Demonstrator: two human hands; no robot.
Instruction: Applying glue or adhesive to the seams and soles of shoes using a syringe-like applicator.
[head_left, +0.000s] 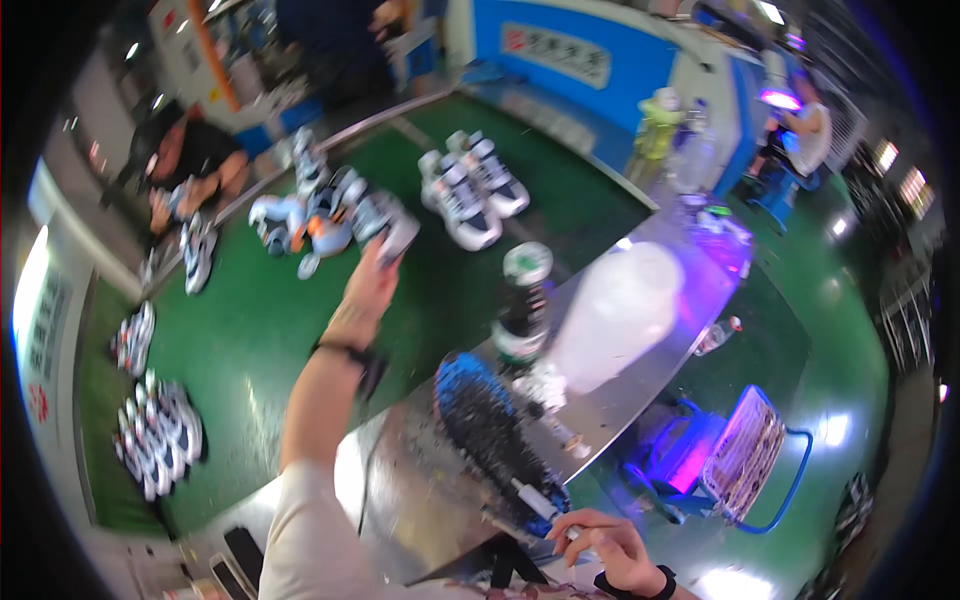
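Note:
My left hand reaches far over the green table, its fingers closed at the toe of a grey-and-white sneaker; the fingertips are partly hidden. Beside that shoe lie orange, blue and white sneakers. A pair of white-and-dark sneakers stands to their right. Close to my body, my right hand has curled fingers around something small and pale that I cannot make out. Just beyond it, a white stick-like piece rests on a long, dark, speckled pad with a blue end.
A dark bottle with a white-and-green cap and a large white container stand right of the pad. Rows of sneakers line the left edge. Across the table, a person handles a shoe. A blue-framed chair is at right.

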